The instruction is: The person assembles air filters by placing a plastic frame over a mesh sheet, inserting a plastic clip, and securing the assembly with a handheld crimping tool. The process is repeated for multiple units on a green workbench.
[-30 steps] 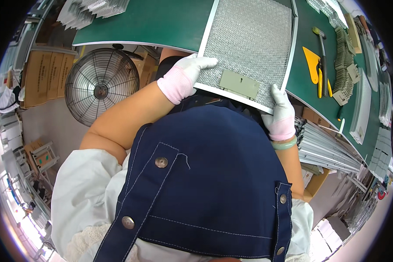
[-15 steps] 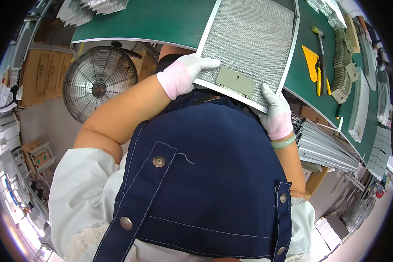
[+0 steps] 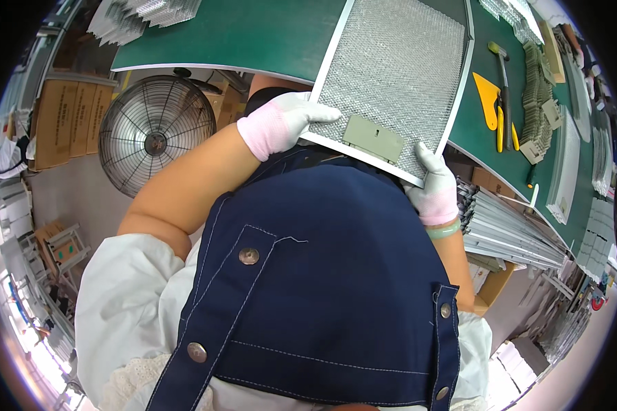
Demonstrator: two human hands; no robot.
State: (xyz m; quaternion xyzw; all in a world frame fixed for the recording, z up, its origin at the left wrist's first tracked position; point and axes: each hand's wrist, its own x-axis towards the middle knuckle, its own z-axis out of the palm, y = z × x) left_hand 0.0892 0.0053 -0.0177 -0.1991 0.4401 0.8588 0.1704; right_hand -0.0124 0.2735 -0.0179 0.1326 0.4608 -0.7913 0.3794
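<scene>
A metal mesh filter panel (image 3: 397, 65) in a thin silver frame lies partly over the green table, its near edge close to my apron. Set into that near edge is a grey-green rectangular latch plate (image 3: 373, 138) with a small slot. My left hand (image 3: 296, 118), in a white glove with a pink cuff, grips the frame at its near left corner, thumb on top of the mesh. At the near right corner my right hand (image 3: 434, 179), gloved the same way, holds the frame with its thumb over the edge. The fingers of both hands are hidden underneath.
On the green table (image 3: 253, 41), right of the panel, lie a hammer (image 3: 504, 68), a yellow scraper (image 3: 487, 99) and yellow-handled pliers (image 3: 504, 127). Several grey-green plates (image 3: 540, 103) are stacked beyond them. A round fan (image 3: 156, 140) stands at left; metal strips (image 3: 507, 229) lie below the table's right side.
The near edge of the panel has shifted slightly down and right, and tilted a little, with both hands still on it. My left hand has moved slightly left along with its forearm.
</scene>
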